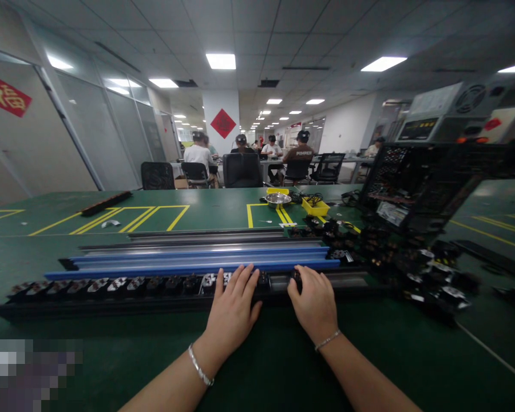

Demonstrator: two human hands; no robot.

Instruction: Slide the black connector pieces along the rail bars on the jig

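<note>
A long black channel rail [111, 309] lies across the green table in front of me, with a row of small socket modules [118, 284] seated along its left and middle part. My left hand [234, 315] rests on the right part of that row, fingers stretched and slightly apart, covering some modules. Just right of it, my right hand [315, 303] is closed around a small black socket module [297, 279] over the rail. Most of that module is hidden by the fingers. Bare metallic channel floor [347, 281] shows to the right of this hand.
Blue rails [197, 261] and grey rails lie behind the black one. A pile of loose dark modules [395, 252] spreads at right, before an opened computer case [424, 189]. A metal bowl [277, 199] and yellow tray [315, 206] stand farther back. Several people sit beyond the table.
</note>
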